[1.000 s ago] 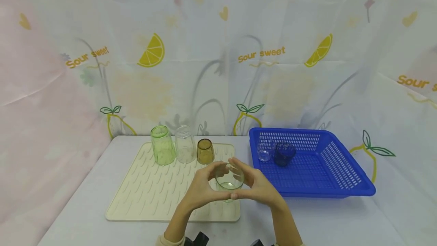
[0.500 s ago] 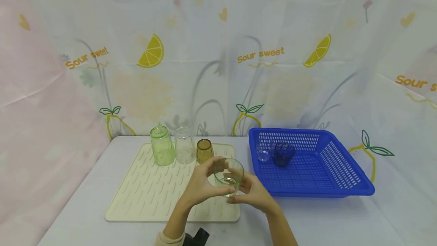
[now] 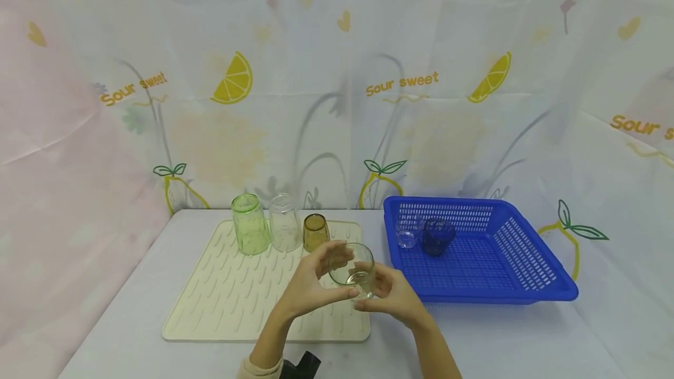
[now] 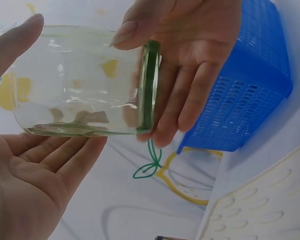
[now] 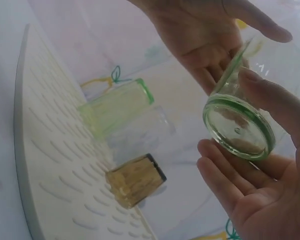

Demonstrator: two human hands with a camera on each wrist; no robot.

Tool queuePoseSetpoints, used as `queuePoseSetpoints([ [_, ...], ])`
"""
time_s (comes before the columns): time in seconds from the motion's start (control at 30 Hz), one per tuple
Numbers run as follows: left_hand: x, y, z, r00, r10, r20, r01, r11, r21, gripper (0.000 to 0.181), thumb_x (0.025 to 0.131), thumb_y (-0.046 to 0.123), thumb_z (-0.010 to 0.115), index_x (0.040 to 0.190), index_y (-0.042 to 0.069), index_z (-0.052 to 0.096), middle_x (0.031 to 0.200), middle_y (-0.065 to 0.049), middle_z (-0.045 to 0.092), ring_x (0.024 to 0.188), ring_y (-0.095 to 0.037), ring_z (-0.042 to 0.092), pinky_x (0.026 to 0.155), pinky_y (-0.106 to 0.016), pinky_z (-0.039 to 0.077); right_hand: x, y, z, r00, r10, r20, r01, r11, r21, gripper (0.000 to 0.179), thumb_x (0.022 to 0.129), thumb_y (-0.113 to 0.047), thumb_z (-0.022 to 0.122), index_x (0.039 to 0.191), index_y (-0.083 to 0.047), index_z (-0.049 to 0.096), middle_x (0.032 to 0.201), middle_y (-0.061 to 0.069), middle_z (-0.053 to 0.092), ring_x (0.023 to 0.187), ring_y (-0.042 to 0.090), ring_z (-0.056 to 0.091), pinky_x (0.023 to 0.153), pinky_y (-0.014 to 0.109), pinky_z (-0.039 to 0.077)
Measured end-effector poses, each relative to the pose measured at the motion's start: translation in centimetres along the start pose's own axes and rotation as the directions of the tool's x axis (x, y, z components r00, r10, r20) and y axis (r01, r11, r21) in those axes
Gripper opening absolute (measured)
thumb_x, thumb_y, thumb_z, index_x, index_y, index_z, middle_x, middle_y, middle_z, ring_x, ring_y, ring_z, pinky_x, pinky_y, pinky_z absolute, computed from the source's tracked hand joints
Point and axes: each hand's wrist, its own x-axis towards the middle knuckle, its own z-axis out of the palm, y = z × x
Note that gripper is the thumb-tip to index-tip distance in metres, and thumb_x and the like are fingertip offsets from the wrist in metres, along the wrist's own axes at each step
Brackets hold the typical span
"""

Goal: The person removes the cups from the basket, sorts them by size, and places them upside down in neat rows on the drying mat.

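A clear, faintly green drinking glass [image 3: 351, 276] is up off the mat, tilted, its mouth toward the head camera. My left hand [image 3: 310, 285] holds it near the rim, thumb on one side and fingers on the other. Nearer the base, my right hand [image 3: 396, 296] pinches it between thumb and fingers. In the left wrist view the glass [image 4: 85, 85] lies sideways between both hands. Its thick green-edged base [image 5: 240, 127] shows in the right wrist view, close to the right thumb [image 5: 275, 100].
On the cream drying mat [image 3: 226, 303] stand a green glass [image 3: 251, 227], a clear glass [image 3: 285, 227] and a small amber glass [image 3: 316, 233]. Right of it, a blue plastic basket [image 3: 505, 291] holds a small clear glass [image 3: 406, 235] and a dark blue glass [image 3: 438, 237].
The glass has risen slightly and tilted, its base swinging toward the right. My right hand has shifted down toward the base, and the two thumbs, touching earlier, are now apart.
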Motion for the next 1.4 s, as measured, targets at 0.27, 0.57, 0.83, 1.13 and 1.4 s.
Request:
queuePoseSetpoints([
  [0.27, -0.4, -0.3, -0.2, 1.0, -0.018, 0.006, 0.018, 0.999, 0.04, 0.071, 0.078, 0.009, 0.076, 0.135, -0.009, 0.038, 0.121, -0.022, 0.057, 0.108, -0.036, 0.06, 0.094, -0.036, 0.052, -0.6, -0.6, -1.3, 0.999, -0.009, -0.045, 0.009, 1.0, -0.012, 0.061, 0.076, 0.001, 0.075, 0.127, 0.016, 0.045, 0.118, 0.023, 0.058, 0.105, 0.017, 0.062, 0.09, 0.029, 0.054],
  [0.57, -0.8, -0.6, -0.3, 0.994, -0.107, 0.029, 0.106, 0.993, 0.044, 0.065, 0.077, 0.012, 0.078, 0.129, -0.009, 0.046, 0.117, -0.022, 0.058, 0.102, -0.036, 0.062, 0.091, -0.035, 0.054, -0.9, -1.5, -2.1, 0.992, -0.014, -0.126, 0.021, 0.998, 0.059, 0.066, 0.076, 0.001, 0.074, 0.13, 0.017, 0.04, 0.118, 0.002, 0.062, 0.103, 0.017, 0.062, 0.087, 0.027, 0.055],
  [0.83, -0.8, -0.5, 0.4, 0.982, -0.182, 0.044, 0.181, 0.983, 0.026, 0.068, 0.071, 0.013, 0.082, 0.127, -0.006, 0.048, 0.116, -0.019, 0.06, 0.105, -0.032, 0.062, 0.093, -0.033, 0.053, -0.9, -1.7, -2.3, 0.989, -0.047, -0.141, 0.058, 0.996, 0.072, 0.066, 0.08, -0.002, 0.072, 0.131, 0.019, 0.037, 0.123, 0.0, 0.06, 0.111, 0.016, 0.059, 0.092, 0.026, 0.052],
  [1.13, -0.9, -1.2, 1.1, 0.978, -0.204, 0.046, 0.202, 0.978, 0.055, 0.075, 0.068, 0.016, 0.085, 0.128, -0.009, 0.047, 0.121, -0.023, 0.059, 0.111, -0.032, 0.06, 0.097, -0.033, 0.05, -0.2, -2.1, -1.7, 0.989, -0.102, -0.107, 0.11, 0.992, 0.064, 0.061, 0.084, -0.003, 0.069, 0.131, 0.019, 0.037, 0.126, 0.001, 0.057, 0.112, 0.014, 0.058, 0.091, 0.024, 0.052],
  [1.4, -1.5, -1.5, 1.3, 0.978, -0.207, 0.012, 0.205, 0.973, 0.109, 0.075, 0.071, 0.021, 0.084, 0.133, -0.001, 0.047, 0.123, -0.016, 0.06, 0.116, -0.031, 0.057, 0.1, -0.032, 0.047, 1.0, -2.8, -1.0, 0.988, -0.071, -0.139, 0.049, 0.987, -0.153, 0.058, 0.078, -0.002, 0.075, 0.127, 0.01, 0.048, 0.122, 0.021, 0.057, 0.11, 0.01, 0.058, 0.097, 0.021, 0.047],
])
